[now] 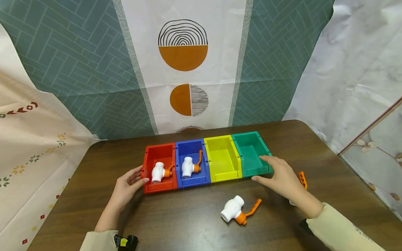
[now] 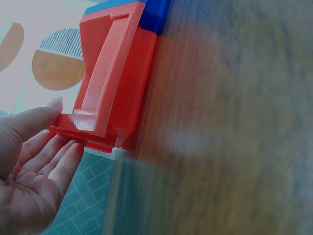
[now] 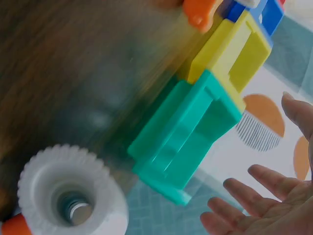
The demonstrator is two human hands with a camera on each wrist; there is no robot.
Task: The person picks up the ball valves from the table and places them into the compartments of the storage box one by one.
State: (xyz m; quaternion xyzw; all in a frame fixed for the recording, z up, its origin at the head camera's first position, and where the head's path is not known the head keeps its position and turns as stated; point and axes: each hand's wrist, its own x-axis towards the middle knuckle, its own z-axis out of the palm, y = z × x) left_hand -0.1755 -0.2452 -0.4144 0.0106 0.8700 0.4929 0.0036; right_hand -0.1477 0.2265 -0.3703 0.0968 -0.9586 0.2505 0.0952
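Note:
My left hand (image 1: 127, 184) pinches the left rim of the red bin (image 1: 160, 188), thumb on top and fingers below, as the left wrist view shows. A white ball valve (image 1: 157, 172) with an orange handle lies in that bin. Joined to it are a blue bin (image 1: 195, 182) holding another ball valve (image 1: 187, 167), a yellow bin (image 1: 225, 176) and a green bin (image 1: 255, 172). At the green bin's right end is my right hand (image 1: 282, 176), its fingers spread, thumb apart, palm holding nothing; the right wrist view shows the fingers (image 3: 274, 183) off the bin's wall.
One ball valve (image 1: 233, 209) lies on the brown table (image 1: 176, 223) in front of the yellow bin. Another, its orange handle (image 1: 303, 180) showing, is mostly hidden behind my right forearm. Patterned cloth (image 1: 201, 104) hangs behind the table's far edge.

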